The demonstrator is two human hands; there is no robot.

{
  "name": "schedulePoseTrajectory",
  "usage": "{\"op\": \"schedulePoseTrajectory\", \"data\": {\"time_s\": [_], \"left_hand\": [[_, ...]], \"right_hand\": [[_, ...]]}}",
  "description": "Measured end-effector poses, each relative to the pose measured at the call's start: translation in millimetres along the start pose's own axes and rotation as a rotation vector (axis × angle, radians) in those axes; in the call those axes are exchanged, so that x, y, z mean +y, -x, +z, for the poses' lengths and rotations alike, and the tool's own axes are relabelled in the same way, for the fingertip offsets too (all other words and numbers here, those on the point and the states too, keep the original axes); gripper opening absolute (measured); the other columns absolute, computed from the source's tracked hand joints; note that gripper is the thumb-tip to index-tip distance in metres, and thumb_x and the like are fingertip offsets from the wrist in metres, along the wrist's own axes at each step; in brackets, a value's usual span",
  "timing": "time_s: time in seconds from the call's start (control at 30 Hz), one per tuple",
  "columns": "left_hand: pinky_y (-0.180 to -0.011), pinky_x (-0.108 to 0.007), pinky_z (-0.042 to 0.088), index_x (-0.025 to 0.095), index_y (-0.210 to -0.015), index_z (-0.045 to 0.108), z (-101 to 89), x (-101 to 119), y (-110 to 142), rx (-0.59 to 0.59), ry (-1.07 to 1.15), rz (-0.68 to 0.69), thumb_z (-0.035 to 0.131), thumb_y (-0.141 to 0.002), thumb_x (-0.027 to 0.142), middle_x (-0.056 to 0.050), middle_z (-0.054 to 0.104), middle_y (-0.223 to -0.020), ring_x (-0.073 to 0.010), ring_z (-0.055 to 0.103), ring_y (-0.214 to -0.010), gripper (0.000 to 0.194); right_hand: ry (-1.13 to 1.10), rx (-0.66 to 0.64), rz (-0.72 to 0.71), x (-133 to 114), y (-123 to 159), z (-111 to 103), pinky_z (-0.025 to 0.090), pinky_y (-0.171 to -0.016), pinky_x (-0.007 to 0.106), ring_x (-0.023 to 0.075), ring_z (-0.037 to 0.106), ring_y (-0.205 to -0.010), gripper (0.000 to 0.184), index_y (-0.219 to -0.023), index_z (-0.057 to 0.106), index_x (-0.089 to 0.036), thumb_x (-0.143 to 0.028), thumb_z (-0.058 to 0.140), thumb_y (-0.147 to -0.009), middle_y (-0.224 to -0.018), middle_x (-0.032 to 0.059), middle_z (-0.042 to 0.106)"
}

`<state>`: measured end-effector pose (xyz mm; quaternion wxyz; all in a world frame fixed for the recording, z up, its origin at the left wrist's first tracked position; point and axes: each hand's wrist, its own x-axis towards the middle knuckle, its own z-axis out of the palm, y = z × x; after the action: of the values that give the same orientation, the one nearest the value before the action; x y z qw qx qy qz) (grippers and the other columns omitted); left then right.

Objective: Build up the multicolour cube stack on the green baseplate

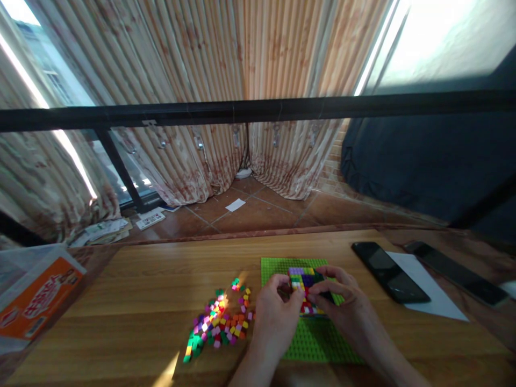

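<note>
A block build of many coloured toy bricks (296, 271) sits on the green studded baseplate (310, 344), with purple, yellow, white and red studs showing on its top. My left hand (276, 317) is closed about its left side, the thumb resting at the top near the middle. From the right, my right hand (346, 301) reaches over the build, thumb and forefinger pinched close to the left thumb. Whatever may be between those fingertips is too small to make out. Both hands cover much of the build's sides. Loose small bricks (221, 322) lie scattered to the left.
A black phone (389, 271) lies right of the baseplate, partly over white paper (427, 285). Another dark phone (457, 271) is farther right. An orange-and-white plastic package (38, 295) is at the table's left. Beyond the wooden table (161, 274) runs a black rail (221, 112) before curtains.
</note>
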<state>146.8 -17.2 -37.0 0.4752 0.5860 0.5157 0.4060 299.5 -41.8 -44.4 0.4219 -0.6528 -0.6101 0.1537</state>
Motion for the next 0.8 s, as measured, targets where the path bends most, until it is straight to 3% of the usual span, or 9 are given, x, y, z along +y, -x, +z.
{"op": "schedulePoseTrajectory", "data": {"time_s": [0.2, 0.4, 0.57, 0.8], "left_hand": [[-0.061, -0.026, 0.045, 0.016, -0.092, 0.062, 7.4, -3, -1, -0.001, 0.06, -0.037, 0.061, -0.075, 0.029, -0.003, 0.066, -0.076, -0.0155, 0.06, -0.068, 0.022], [-0.065, -0.027, 0.046, 0.016, -0.098, 0.062, -6.1, -3, -1, 0.045, 0.061, -0.018, 0.059, -0.078, 0.041, -0.004, 0.066, -0.08, -0.0155, 0.06, -0.071, 0.033], [-0.06, -0.023, 0.046, 0.016, -0.095, 0.064, -40.8, 5, -9, 0.181, 0.152, -0.013, 0.054, -0.081, 0.046, -0.003, 0.064, -0.078, -0.0138, 0.059, -0.069, 0.034], [-0.053, -0.02, 0.042, 0.016, -0.09, 0.066, -104.2, 10, -15, 0.567, 0.375, 0.019, 0.059, -0.077, 0.046, 0.0, 0.061, -0.067, -0.0082, 0.053, -0.055, 0.034]], "right_hand": [[0.016, 0.016, -0.023, 2, -1, 3, 0.044, -0.088, 0.044, 0.0238, 0.054, -0.101, 0.008, -0.062, 0.071, -0.028, -0.03, 0.067, -0.069, -0.106, 0.0043, 0.058], [-0.171, 0.053, 0.004, -7, -5, -9, 0.05, -0.082, 0.04, 0.0235, 0.058, -0.097, 0.016, -0.074, 0.072, -0.027, -0.041, 0.068, -0.07, -0.104, 0.0058, 0.061], [-0.198, 0.14, 0.001, -30, -4, -13, 0.051, -0.078, 0.034, 0.0203, 0.061, -0.089, 0.021, -0.081, 0.07, -0.024, -0.043, 0.061, -0.078, -0.095, 0.0048, 0.065], [-0.124, -0.165, -0.166, -70, 13, 25, 0.05, -0.072, 0.03, 0.0187, 0.062, -0.083, 0.018, -0.08, 0.067, -0.027, -0.036, 0.052, -0.086, -0.087, 0.0029, 0.067]]}}
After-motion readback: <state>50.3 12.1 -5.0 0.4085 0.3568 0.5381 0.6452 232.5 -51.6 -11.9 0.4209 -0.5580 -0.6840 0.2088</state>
